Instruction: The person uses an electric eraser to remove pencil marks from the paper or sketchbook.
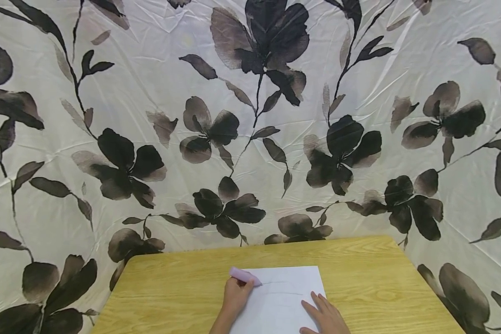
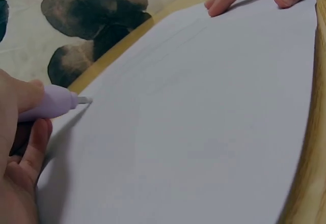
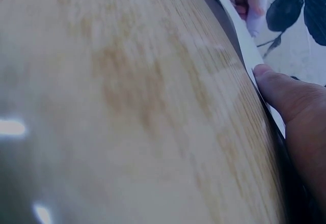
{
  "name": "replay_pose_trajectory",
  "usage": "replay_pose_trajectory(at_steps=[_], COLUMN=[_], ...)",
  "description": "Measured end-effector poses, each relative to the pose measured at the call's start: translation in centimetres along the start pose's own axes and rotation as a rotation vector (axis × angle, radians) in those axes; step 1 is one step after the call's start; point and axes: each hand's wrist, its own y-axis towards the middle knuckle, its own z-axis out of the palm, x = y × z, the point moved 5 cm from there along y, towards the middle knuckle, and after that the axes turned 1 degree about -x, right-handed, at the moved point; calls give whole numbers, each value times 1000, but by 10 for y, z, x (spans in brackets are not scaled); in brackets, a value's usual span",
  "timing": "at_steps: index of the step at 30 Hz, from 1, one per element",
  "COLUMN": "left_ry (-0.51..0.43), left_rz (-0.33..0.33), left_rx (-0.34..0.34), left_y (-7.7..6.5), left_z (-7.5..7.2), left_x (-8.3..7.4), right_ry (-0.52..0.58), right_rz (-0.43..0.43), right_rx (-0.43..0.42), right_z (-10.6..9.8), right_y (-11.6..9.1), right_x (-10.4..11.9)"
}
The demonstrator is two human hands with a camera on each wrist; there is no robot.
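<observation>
A lilac electric eraser (image 1: 245, 276) with a thick body and a narrow pale tip is gripped in my left hand (image 1: 235, 297). Its tip points down at the upper left part of a white sheet of paper (image 1: 275, 306), by a faint grey line. In the left wrist view, thumb and fingers wrap the lilac body (image 2: 53, 103), the tip touching or just over the sheet. My right hand (image 1: 326, 316) rests on the paper's right side with fingers spread. The right wrist view shows its thumb (image 3: 285, 89) at the sheet's edge.
Beneath the paper is a yellow wood-grain table (image 1: 183, 287) with rounded far corners. A pale cloth (image 1: 284, 185) with large dark flowers hangs behind it and to both sides. Several faint lines run across the sheet.
</observation>
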Motion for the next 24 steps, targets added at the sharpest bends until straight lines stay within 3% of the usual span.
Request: replay_pose_trajectory(at_steps=[5, 14, 17, 24], left_ry=[-17, -14, -8, -93], left_rz=[19, 26, 25, -16], left_rx=[-34, 5, 4, -78], left_y=[0, 0, 0, 2], left_z=[-1, 0, -1, 0], left_x=[-2, -3, -3, -1], right_ry=[-4, -32, -44, -38], right_rz=[-19, -73, -67, -18], right_rx=[-28, -95, -88, -28], right_z=[0, 2, 4, 6], right_y=[1, 2, 2, 2], right_x=[-1, -3, -4, -5])
